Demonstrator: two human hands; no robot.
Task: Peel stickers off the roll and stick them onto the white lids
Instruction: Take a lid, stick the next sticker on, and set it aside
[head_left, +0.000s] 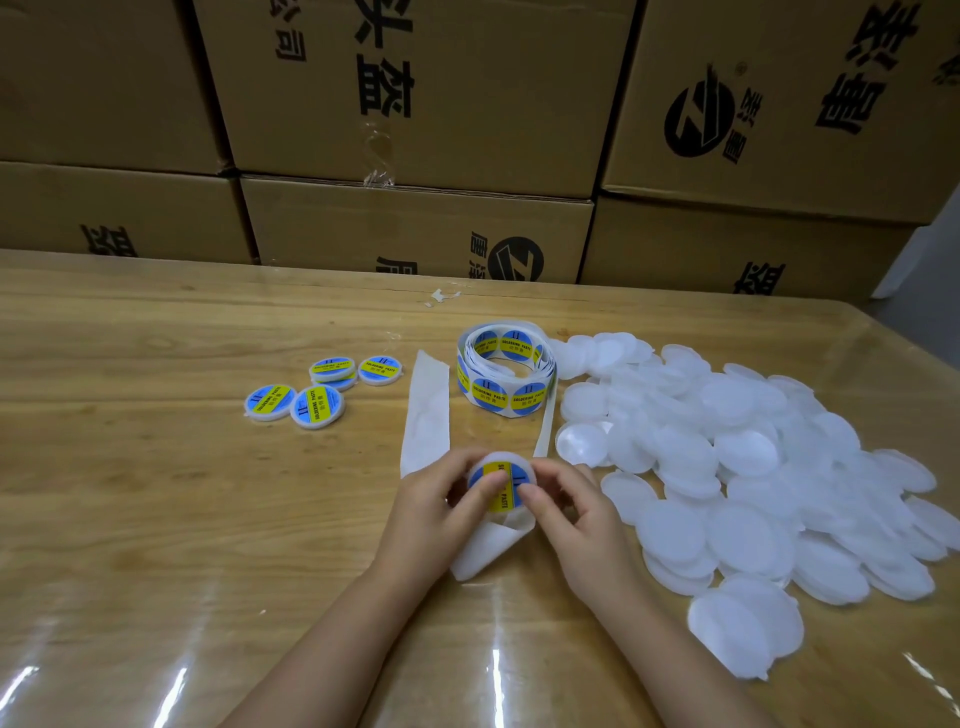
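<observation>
While both thumbs press on the sticker (500, 486), the left hand (434, 512) and right hand (579, 512) hold one lid (503, 462) just in front of the roll (506, 371).

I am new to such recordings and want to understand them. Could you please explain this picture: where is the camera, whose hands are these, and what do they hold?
There is no machine here. One camera, worn on a person's head, looks forward and down at their two bare hands. The left hand and right hand together hold one white lid, with the thumbs on a blue and yellow sticker on it. On the wooden table stands the sticker roll, and its empty backing strip trails toward the hands. To the right lies a big pile of plain white lids. To the left are a few lids already stickered. Cardboard boxes are stacked behind.
</observation>
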